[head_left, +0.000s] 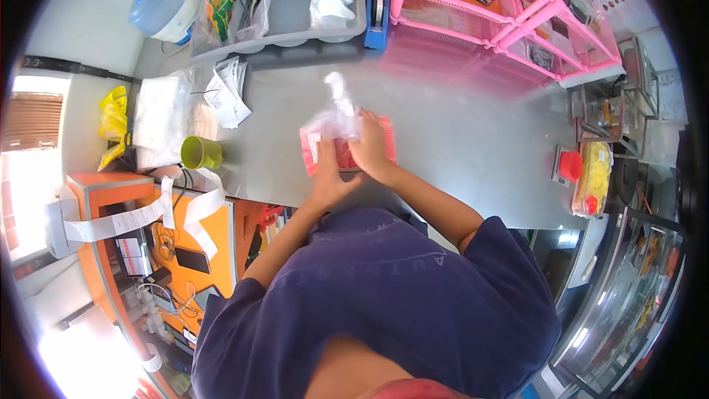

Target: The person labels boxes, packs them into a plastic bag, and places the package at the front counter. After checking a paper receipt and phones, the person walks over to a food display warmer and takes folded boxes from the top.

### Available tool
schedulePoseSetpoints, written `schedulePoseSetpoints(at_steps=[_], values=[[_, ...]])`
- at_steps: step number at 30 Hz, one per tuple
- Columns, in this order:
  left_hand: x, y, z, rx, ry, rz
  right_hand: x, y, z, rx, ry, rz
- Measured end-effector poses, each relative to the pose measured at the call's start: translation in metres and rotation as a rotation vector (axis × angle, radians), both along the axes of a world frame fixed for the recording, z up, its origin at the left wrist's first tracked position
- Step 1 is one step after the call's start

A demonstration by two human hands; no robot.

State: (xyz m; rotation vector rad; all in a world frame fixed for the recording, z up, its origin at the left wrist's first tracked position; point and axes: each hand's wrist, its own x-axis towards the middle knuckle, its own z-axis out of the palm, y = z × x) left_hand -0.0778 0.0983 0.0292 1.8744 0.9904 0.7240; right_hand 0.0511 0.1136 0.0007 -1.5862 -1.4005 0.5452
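Red packet: near middle of metal counter, partly under clear bag.
Left hand: fingers extended on packet, thumb spread.
Right hand: fingers at bag; grip cannot be told.
Green cup: left.

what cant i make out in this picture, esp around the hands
Head view, all of these:
Red packet: its middle is partly hidden by the left hand, the right hand and the clear plastic.
Clear plastic: blurred, so its exact folds are unclear.
Loose papers: print too small to read.
Glass case: far side cut off by the dark lens rim.
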Motion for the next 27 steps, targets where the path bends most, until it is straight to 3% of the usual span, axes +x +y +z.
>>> schedulePoseSetpoints(at_steps=[2, 3, 7, 10, 12, 13, 14, 15, 18, 20, 22, 23, 25, 27], values=[[0.002, -0.002, -0.016, -0.009, 0.152, -0.100, -0.011, -0.005, 0.020, -0.040, -0.051, 0.104], [0.007, -0.002, -0.025, -0.025, 0.106, -0.064, -0.020, -0.010, 0.037, -0.010, -0.112, 0.135], [0.028, -0.008, -0.054, -0.293, -0.349, 0.190, -0.042, -0.031, 0.059, -0.038, -0.361, 0.111], [0.037, -0.008, -0.057, -0.464, -0.652, 0.295, -0.017, -0.053, 0.073, -0.046, -0.164, 0.372], [0.035, -0.001, -0.052, -0.520, -0.726, 0.346, 0.018, -0.051, 0.079, -0.117, 0.269, 0.543], [0.031, 0.002, -0.040, -0.513, -0.586, 0.378, 0.037, -0.042, 0.080, -0.152, 0.483, 0.626], [0.025, 0.004, -0.014, -0.512, -0.283, 0.399, 0.055, -0.031, 0.068, -0.140, 0.422, 0.465], [0.017, 0.003, -0.034, -0.491, -0.239, 0.407, 0.066, -0.017, 0.047, -0.125, 0.362, 0.305], [-0.001, -0.004, -0.053, -0.335, 0.007, 0.114, 0.075, 0.036, -0.009, -0.246, 0.578, 0.384], [-0.008, -0.002, -0.111, 0.081, -0.069, -0.154, 0.054, 0.069, -0.019, -0.403, 0.529, 0.691], [-0.011, -0.010, -0.095, -0.577, -0.271, -0.188, 0.022, 0.078, -0.021, -0.549, 0.614, 0.928], [-0.011, -0.015, -0.080, -0.858, -0.395, -0.128, 0.006, 0.082, -0.030, -0.534, 0.531, 1.151], [-0.002, -0.024, -0.001, -1.228, -0.759, 0.120, -0.019, 0.092, -0.057, -0.528, 0.443, 1.484], [-0.011, -0.027, -0.023, -0.925, -0.658, 0.048, -0.027, 0.102, -0.093, -0.710, 0.516, 1.470]])
